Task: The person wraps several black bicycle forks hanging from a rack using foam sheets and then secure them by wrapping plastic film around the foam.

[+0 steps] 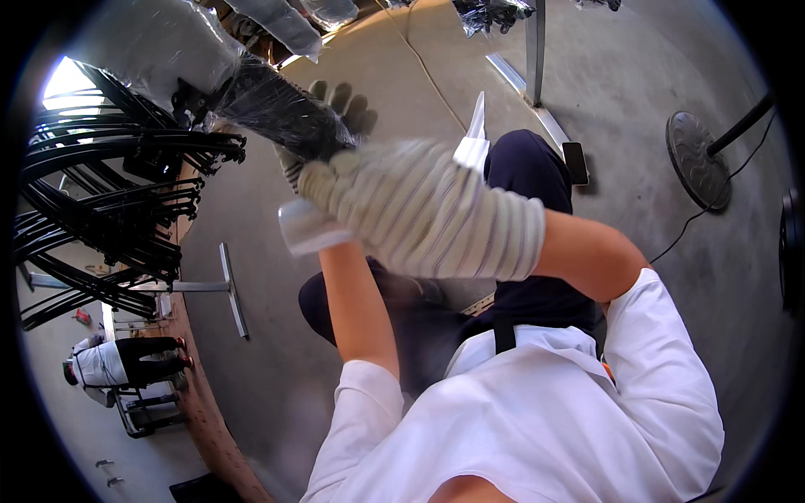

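A long dark bundle point(281, 109) wrapped in clear plastic film slants down from the upper left to its end in front of me. My left hand point(342, 105), in a striped knit glove, is behind that end, its fingers stretched out past the far side; the bundle covers most of its palm. In a matching glove and smeared by motion, my right hand point(402, 205) is at the near side of the end, fingers curled. A short clear roll point(309, 226), apparently film or tape, juts out below those fingers, above my left forearm.
Many black curved strips point(109, 193) hang at the left. More wrapped bundles point(281, 25) are above. Metal stand feet point(235, 289) rest on the floor, with a phone point(576, 163) and a round black base point(698, 159) at right. Another person point(126, 362) stands far left.
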Demonstrator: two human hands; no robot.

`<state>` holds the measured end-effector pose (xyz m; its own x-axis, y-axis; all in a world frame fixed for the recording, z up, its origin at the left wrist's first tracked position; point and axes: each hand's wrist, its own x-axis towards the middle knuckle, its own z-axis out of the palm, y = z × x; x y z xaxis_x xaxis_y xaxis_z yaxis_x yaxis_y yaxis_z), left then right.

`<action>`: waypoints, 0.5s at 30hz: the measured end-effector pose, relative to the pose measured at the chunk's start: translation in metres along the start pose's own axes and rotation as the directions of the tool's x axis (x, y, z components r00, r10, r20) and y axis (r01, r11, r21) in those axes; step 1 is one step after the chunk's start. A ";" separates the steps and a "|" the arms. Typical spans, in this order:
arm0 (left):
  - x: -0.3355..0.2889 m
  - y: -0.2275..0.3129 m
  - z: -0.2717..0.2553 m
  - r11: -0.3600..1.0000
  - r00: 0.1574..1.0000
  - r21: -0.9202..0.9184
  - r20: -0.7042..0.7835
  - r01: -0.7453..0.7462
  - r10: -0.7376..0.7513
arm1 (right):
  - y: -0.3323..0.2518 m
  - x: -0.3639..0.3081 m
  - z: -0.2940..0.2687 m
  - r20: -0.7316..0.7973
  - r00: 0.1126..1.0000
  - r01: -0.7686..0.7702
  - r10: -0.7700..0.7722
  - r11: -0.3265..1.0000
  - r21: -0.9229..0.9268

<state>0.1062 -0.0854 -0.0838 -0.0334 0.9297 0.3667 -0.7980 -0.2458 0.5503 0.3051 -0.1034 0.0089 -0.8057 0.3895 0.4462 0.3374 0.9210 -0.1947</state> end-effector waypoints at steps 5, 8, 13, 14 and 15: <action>0.021 -0.003 0.017 0.985 0.993 -0.157 0.111 0.067 -0.049 | 0.065 0.019 -0.003 -0.576 0.811 -0.037 0.099 0.992 0.118; 0.018 -0.008 0.049 0.998 0.988 0.057 -0.151 -0.038 0.046 | 0.090 0.054 0.012 -0.341 0.806 -0.373 0.483 0.863 0.340; 0.003 0.013 0.031 0.742 0.947 0.665 -0.180 -0.083 0.267 | 0.073 0.106 0.022 0.031 0.914 -0.365 0.405 0.787 0.497; 0.004 0.024 -0.001 0.756 0.933 0.651 -0.225 -0.071 0.281 | 0.075 0.118 0.032 0.162 0.943 -0.332 0.292 0.766 0.551; 0.011 0.027 -0.012 0.779 0.928 0.622 -0.245 -0.073 0.283 | 0.081 0.127 0.042 0.268 0.946 -0.313 0.182 0.727 0.611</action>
<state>0.0773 -0.0788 -0.0742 -0.4038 0.8600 0.3120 -0.2451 -0.4302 0.8688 0.2099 0.0204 0.0127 -0.8310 0.5349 0.1529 0.2003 0.5440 -0.8148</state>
